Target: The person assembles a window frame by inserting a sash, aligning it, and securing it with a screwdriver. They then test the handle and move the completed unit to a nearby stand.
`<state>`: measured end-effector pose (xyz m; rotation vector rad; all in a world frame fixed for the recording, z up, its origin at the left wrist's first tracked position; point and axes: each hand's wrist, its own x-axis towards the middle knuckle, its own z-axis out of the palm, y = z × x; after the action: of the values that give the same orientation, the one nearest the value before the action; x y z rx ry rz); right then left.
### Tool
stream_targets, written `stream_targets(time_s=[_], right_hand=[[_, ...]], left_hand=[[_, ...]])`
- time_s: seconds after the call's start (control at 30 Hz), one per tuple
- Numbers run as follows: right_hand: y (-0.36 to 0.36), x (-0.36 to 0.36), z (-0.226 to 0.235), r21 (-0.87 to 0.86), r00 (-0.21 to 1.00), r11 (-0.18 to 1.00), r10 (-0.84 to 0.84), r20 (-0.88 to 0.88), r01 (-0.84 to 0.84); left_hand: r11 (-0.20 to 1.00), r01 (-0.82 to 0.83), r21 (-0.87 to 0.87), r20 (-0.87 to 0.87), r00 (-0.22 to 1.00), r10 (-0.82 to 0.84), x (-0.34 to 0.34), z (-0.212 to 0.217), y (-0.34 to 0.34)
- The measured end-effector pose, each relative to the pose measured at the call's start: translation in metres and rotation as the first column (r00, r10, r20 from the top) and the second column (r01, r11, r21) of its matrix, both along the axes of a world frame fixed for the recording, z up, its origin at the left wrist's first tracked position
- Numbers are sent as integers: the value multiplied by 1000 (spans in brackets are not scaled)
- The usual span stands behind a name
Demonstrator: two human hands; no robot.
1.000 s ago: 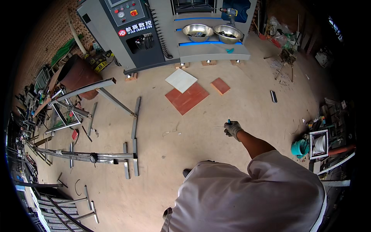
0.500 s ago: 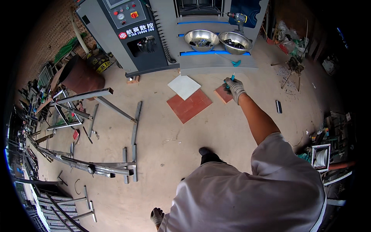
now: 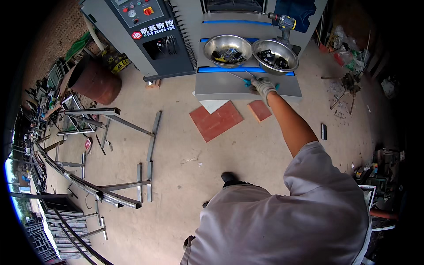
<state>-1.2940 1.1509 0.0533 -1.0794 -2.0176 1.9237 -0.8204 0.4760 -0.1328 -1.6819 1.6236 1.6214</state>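
My right hand (image 3: 263, 87), in a grey glove, reaches over the front edge of a grey machine ledge (image 3: 221, 89). Its fingers are closed round a teal-handled tool (image 3: 247, 82) whose thin shaft points to the far left. Partly behind the hand, a second teal handle (image 3: 277, 86) shows at the ledge. Just beyond stand two steel bowls: the left bowl (image 3: 212, 43) holds small metal parts and something yellow, the right bowl (image 3: 289, 52) black pieces. A cordless drill (image 3: 284, 23) stands behind them. Low in view, my left hand (image 3: 189, 241) is mostly hidden by my shirt.
The grey machine's control cabinet (image 3: 154, 39) rises at the far left of the ledge. Red tiles (image 3: 216, 121) and a white tile (image 3: 215, 106) lie on the floor before it. Welded metal frames (image 3: 119, 187) spread along the left, near a rusty drum (image 3: 99, 84).
My right hand has moved from above the floor tiles forward to the ledge, carrying the teal-handled tool. The view has shifted closer to the machine, and my left hand has slipped mostly out of sight.
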Motion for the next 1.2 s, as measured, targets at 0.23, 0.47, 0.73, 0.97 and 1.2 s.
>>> stream_targets(time_s=[0.23, 0.47, 0.73, 0.97, 1.2], right_hand=[[13, 50, 26, 941, 966, 228, -6, 260, -252], [30, 49, 54, 761, 771, 175, -15, 636, -624], [64, 62, 37, 631, 653, 284, -22, 757, -722], [-38, 124, -7, 363, 869, 840, 227, 440, -404], [-290, 227, -55, 69, 735, 735, 661, 150, -674]], left_hand=[[1000, 7, -13, 27, 1000, -7, 9, 0, 24], [1000, -1, -8, 32, 999, 1, 24, -12, 36], [999, -32, 3, 16, 999, 32, 63, -34, 35], [995, -76, -68, -293, 955, 52, 105, -18, 20], [938, 157, -310, -428, 858, -285, 34, 170, 27]])
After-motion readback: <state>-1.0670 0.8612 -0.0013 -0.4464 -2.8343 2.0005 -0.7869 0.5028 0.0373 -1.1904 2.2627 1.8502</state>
